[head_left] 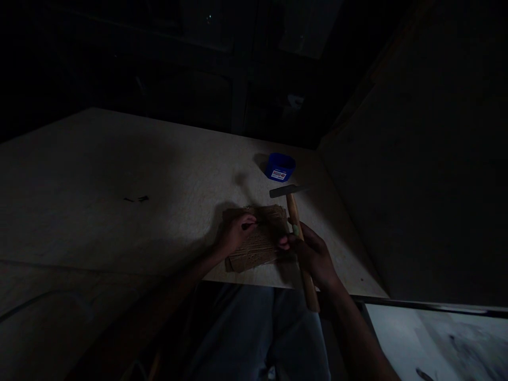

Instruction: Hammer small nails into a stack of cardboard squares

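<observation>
My right hand [313, 254] is closed around the wooden handle of a hammer [292, 203]. Its metal head is raised over the far right corner of a stack of brown corrugated cardboard pieces [252, 251]. My left hand [239, 233] rests at the stack's left side. Its thumb and finger are pinched together above the cardboard; in the dim light, whatever is between them cannot be made out.
A blue plastic tub [280, 167] with a label stands beyond the hammer. Several small dark nails or screws [142, 199] lie on the light wooden tabletop [178, 169] to the left. A dark panel [413, 185] rises along the right edge.
</observation>
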`<state>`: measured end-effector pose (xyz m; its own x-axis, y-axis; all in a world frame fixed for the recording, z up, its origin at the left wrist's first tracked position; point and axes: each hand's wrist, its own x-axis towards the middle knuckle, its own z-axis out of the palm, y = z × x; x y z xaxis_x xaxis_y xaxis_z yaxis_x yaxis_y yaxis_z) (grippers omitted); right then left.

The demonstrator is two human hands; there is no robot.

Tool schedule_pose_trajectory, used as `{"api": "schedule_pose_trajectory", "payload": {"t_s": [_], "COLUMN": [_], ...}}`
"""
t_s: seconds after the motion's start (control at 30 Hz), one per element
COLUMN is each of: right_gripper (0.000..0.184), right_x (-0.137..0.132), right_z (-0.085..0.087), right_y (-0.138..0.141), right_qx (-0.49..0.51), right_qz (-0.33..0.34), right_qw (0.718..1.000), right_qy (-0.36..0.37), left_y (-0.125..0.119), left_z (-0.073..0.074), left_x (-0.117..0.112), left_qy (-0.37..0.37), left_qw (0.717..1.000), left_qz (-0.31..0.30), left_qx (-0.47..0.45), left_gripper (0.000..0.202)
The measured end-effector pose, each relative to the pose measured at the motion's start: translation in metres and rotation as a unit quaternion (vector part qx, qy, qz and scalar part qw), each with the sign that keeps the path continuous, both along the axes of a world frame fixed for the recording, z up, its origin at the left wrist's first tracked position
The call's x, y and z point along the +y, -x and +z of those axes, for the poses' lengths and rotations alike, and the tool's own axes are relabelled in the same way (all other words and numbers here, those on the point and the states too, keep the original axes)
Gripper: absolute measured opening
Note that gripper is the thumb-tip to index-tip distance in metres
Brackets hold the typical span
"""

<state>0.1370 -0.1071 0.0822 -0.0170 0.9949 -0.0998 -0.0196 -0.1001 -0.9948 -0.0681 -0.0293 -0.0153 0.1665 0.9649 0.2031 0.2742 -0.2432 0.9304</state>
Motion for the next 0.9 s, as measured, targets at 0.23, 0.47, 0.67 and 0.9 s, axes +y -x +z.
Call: {"api": "schedule_pose_trajectory", "payload": {"t_s": [0.23, 0.47, 0.67, 0.9], "right_gripper": [0.032, 0.038, 0.041, 0.04], "right_x": [-0.017, -0.028, -0.022, -0.023], "right_z": [0.042, 0.052, 0.024, 0.01], "right_y": [-0.017, -0.012, -0.005, -0.003], "right_qx": [-0.191, -0.319, -0.355, -0.342], "right_qz": [0.062, 0.132, 0.153, 0.14], "right_qw": [0.98, 0.937, 0.92, 0.926], "right_qy": [-0.005, -0.054, -0.069, -0.072], "left_y": [0.0, 0.0, -0.002, -0.002], "left_z": [0.004, 0.001, 0.007, 0.014], "left_x": [-0.001, 0.0, -0.001, -0.002], "left_qy": [0.003, 0.013, 0.02, 0.032], "left_qw": [1.0, 1.0, 1.0, 0.999], "left_qz": [-0.009, -0.001, 0.002, -0.018], "left_qx": [-0.002, 0.0, -0.001, -0.006], "left_gripper": [0.011, 0.014, 0.016, 0.015]}}
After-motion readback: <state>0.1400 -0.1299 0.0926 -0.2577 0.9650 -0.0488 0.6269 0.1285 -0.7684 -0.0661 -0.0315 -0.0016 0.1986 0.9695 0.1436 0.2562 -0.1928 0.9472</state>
